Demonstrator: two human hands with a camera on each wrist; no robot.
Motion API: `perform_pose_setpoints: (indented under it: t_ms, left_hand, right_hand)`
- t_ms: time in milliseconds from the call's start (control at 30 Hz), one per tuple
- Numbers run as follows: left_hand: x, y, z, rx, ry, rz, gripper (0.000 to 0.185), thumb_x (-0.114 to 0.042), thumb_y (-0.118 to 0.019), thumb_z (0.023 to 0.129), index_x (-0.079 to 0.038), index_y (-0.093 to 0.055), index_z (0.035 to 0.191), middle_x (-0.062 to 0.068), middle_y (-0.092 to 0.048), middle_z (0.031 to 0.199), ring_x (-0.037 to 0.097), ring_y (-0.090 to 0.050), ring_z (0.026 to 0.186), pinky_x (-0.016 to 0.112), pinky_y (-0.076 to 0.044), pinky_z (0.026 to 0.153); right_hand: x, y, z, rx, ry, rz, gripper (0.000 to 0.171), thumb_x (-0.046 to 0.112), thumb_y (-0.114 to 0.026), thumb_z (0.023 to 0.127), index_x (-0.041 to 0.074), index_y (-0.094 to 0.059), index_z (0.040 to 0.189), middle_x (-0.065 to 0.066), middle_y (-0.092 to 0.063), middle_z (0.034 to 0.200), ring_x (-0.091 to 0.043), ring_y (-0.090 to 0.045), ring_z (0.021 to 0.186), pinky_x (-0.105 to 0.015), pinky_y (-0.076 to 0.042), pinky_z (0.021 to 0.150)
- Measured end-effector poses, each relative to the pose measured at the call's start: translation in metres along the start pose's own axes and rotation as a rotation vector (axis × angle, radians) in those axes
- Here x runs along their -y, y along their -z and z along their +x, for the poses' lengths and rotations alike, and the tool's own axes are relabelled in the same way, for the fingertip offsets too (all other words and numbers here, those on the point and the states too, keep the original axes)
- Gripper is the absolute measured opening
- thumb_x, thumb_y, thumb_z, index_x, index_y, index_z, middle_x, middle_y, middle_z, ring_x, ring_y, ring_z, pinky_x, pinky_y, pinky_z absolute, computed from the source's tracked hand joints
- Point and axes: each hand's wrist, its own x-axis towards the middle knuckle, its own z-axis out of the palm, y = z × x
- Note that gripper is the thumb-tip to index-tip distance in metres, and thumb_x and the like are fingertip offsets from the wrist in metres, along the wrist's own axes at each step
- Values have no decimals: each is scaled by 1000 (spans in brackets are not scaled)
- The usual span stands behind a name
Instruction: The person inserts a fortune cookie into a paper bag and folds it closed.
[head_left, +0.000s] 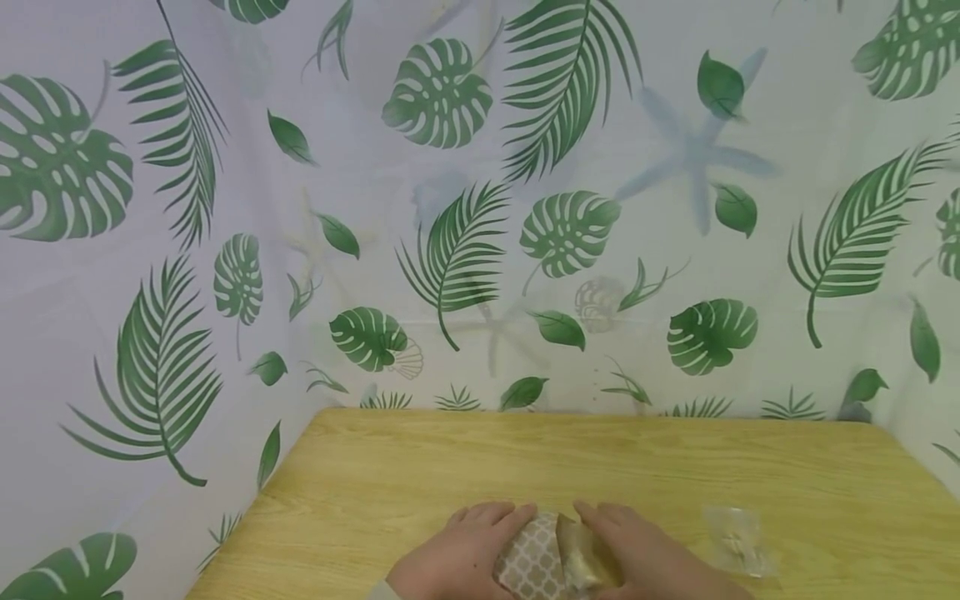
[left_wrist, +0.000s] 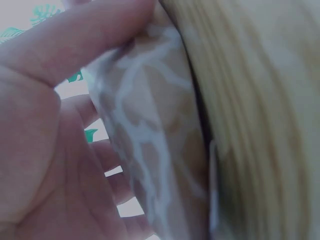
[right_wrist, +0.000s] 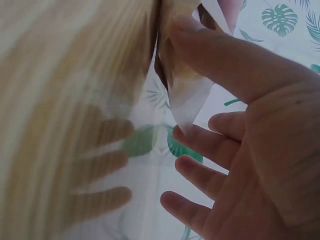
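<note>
Head view: a light wooden table [head_left: 420,467] fills the near part of the scene, with a white curtain [head_left: 465,167] printed with green leaves hanging on the far side and on the left.
Patterned packet: a small flat packet [head_left: 534,560] with a beige and white lattice print lies at the near edge of the table, right between the two hands.
Packet's right part: a shiny, golden, crinkled piece [head_left: 581,554] stands up from the packet on its right side, against the right hand.
Left hand: the left hand [head_left: 457,554] rests on the left side of the packet with its fingers fairly straight and close together, the fingertips reaching the packet's far edge.
Left wrist view: the thumb [left_wrist: 75,40] lies along the top of the patterned packet [left_wrist: 150,140] and the fingers show behind it, so the hand holds the packet between thumb and fingers.
Right hand: the right hand [head_left: 645,554] lies on the right side of the packet, its fingers laid over the shiny piece.
Right wrist view: the thumb [right_wrist: 225,55] presses a thin clear flap [right_wrist: 187,97] near the table edge; the other fingers [right_wrist: 200,170] are spread and only gently bent, holding nothing.
Clear bag: a small see-through plastic bag [head_left: 738,540] lies on the table just right of the right hand, apart from it.
</note>
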Motion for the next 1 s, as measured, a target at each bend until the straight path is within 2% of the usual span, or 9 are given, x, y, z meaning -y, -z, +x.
perform_pose_setpoints:
  t_ms: [167, 300, 567, 800, 1000]
  left_hand:
    - [-1, 0, 0, 22, 3, -19, 106, -74, -74, 75, -32, -28, 161, -5, -40, 155, 19, -37, 141, 51, -33, 114]
    - [0, -1, 0, 19, 3, -8, 105, -72, -74, 76, -31, -27, 161, -5, -40, 154, 18, -37, 141, 50, -33, 114]
    - [-3, 1, -1, 4, -11, 9, 104, -66, -78, 77, -31, -27, 161, -6, -40, 153, 16, -37, 140, 47, -34, 114]
    - [-2, 2, -2, 8, -16, 13, 104, -65, -78, 78, -31, -26, 161, -5, -39, 154, 16, -37, 141, 47, -34, 114]
    - [-2, 3, -2, 27, -3, 7, 104, -66, -77, 78, -31, -27, 161, -4, -39, 154, 17, -36, 141, 48, -33, 114]
  right_hand:
    - [5, -2, 4, 57, -73, 102, 108, 66, -78, 77, 0, -40, 153, -19, -50, 144, -40, -48, 130, -64, -43, 100]
    - [2, -1, 1, 61, -98, 144, 108, 68, -76, 77, 0, -40, 153, -16, -50, 146, -40, -47, 132, -65, -40, 103]
    - [-12, 10, -16, 64, -151, 150, 83, 46, -84, 79, 2, -54, 143, -19, -51, 144, -46, -44, 133, -68, -35, 104]
    - [-13, 10, -13, 69, -167, 96, 80, 44, -85, 78, 3, -57, 140, -23, -51, 142, -50, -43, 131, -70, -35, 103]
    - [-11, 8, -9, 84, -192, 95, 79, 41, -87, 77, 3, -58, 139, -23, -52, 142, -50, -43, 131, -71, -34, 103]
